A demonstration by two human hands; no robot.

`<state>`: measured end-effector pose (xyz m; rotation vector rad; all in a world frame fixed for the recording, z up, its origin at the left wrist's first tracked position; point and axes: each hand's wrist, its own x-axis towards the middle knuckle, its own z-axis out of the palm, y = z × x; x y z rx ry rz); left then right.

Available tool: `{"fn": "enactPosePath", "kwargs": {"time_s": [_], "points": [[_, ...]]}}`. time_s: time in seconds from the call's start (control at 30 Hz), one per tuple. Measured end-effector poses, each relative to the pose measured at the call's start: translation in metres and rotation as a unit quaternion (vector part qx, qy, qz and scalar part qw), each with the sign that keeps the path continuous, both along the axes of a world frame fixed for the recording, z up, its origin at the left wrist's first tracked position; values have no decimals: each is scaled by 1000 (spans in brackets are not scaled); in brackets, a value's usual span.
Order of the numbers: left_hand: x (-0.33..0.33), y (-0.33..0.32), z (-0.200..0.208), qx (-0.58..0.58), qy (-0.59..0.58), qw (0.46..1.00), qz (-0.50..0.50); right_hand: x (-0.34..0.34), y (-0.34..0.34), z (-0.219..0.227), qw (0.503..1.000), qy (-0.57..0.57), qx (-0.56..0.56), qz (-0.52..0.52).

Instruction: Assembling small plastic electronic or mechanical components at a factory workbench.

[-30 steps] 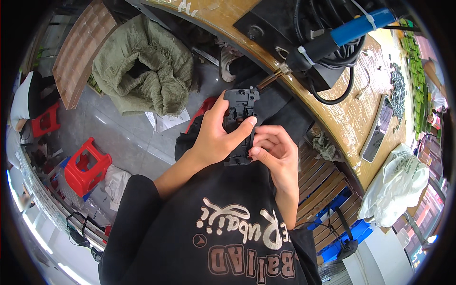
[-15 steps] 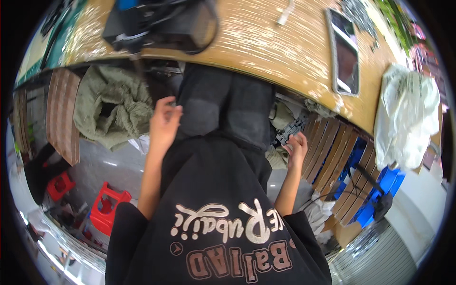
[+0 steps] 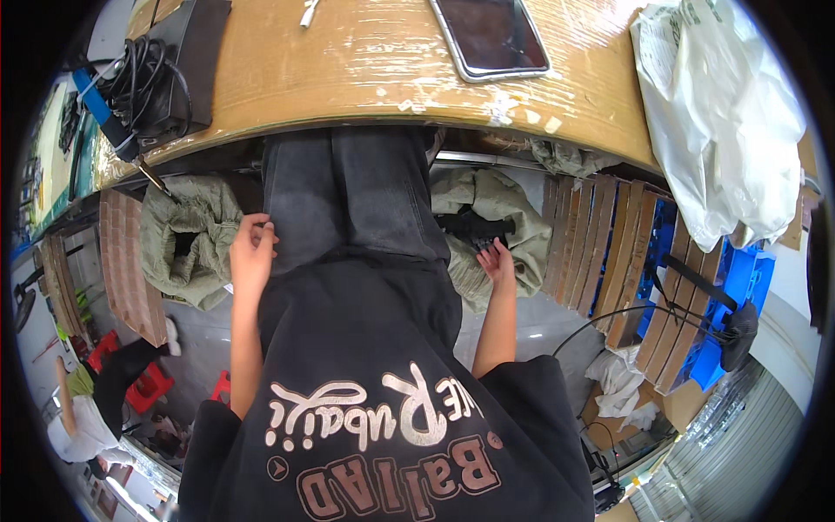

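Note:
My left hand [image 3: 254,249] is beside my left thigh, next to a green fabric sack [image 3: 196,261] with its mouth open. Its fingers are loosely bent and apart, with nothing visible in them. My right hand [image 3: 497,263] is at the near side of a second green sack [image 3: 522,222], to the right of my legs. Black parts [image 3: 477,228] show in that sack's mouth, and my right fingertips reach their edge, slightly apart. No grip on a part can be made out.
On the wooden table [image 3: 365,78] lie a phone [image 3: 500,39] and a black box [image 3: 187,70] with coiled cable. A blue-handled soldering iron [image 3: 104,109] hangs over the left edge. A white plastic bag [image 3: 713,113] and stacked brown boards [image 3: 600,244] are at right. A person [image 3: 96,409] is at lower left.
The view has shifted, so the phone and black box sit further left and up. My right hand has come in toward the right sack's mouth. My left hand stays beside my thigh.

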<state>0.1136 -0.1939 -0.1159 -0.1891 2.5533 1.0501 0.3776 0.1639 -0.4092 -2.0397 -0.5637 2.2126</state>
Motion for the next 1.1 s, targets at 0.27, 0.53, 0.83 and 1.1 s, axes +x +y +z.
{"fn": "enactPosePath", "kwargs": {"time_s": [0.27,0.53,0.83,1.1], "points": [[34,86,2,74,23,986,-145,30,-19,-45,759,-311,351,451],[68,213,-38,162,-91,888,-420,70,-83,-8,524,-339,247,741],[81,295,-202,-229,8,820,-525,144,-137,94,677,-284,517,440],[71,270,-275,-257,-261,825,-430,118,-124,154,722,-234,442,477]]}}
